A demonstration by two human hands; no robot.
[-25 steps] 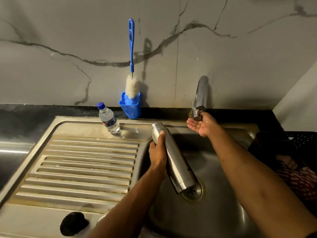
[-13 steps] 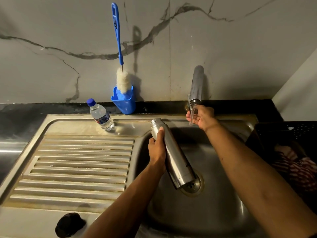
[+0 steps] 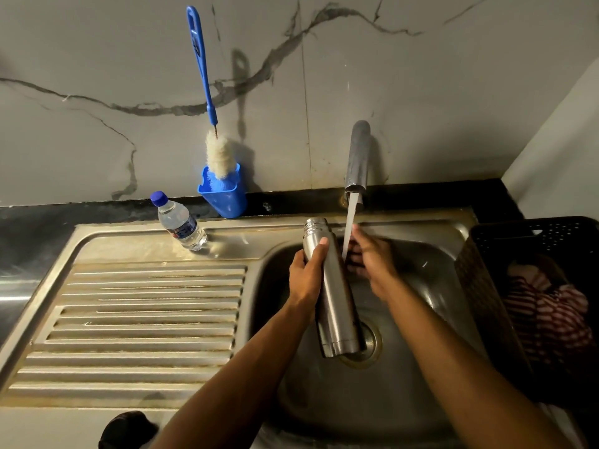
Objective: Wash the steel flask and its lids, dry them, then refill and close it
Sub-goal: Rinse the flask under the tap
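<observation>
While water runs from the tap [image 3: 357, 157] into the sink [image 3: 431, 264], the left hand [image 3: 306, 277] grips the flask [image 3: 334, 296] around its upper body, thumb laid across the steel. The flask hangs over the basin with its lid off, long axis nearly upright and leaning a little: threaded mouth up and away toward the wall, base down over the drain [image 3: 369, 346]. No writing shows on its side from here. The right hand [image 3: 372, 264] is just beside the flask, right under the stream, and it's blurred; its fingers look loosely spread, holding nothing I can make out. Left of the basin, a small water bottle [image 3: 180, 222] with a blue cap stands on the sink's rim; its label carries a red and blue print too small to read. Behind it, a blue brush [image 3: 207, 92] stands in a blue holder [image 3: 223, 196] against the marble wall.
</observation>
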